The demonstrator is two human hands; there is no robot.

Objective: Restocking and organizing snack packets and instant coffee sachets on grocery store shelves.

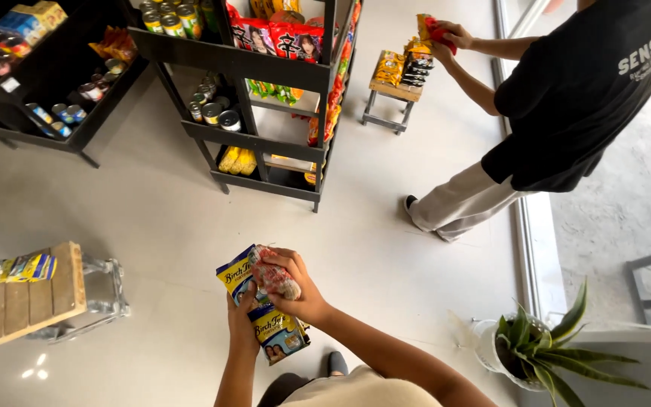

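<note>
Blue packets (276, 332) under curled right hand (299, 290)

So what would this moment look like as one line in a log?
left hand: holds blue-and-yellow packets | right hand: grips red-and-white packet | nearby: wooden stool, black shelf, co-worker

blue-yellow pouches (265, 316) in hands, red packets (276, 38) on shelf

Packets lie on the wooden stool (35, 298).
</note>
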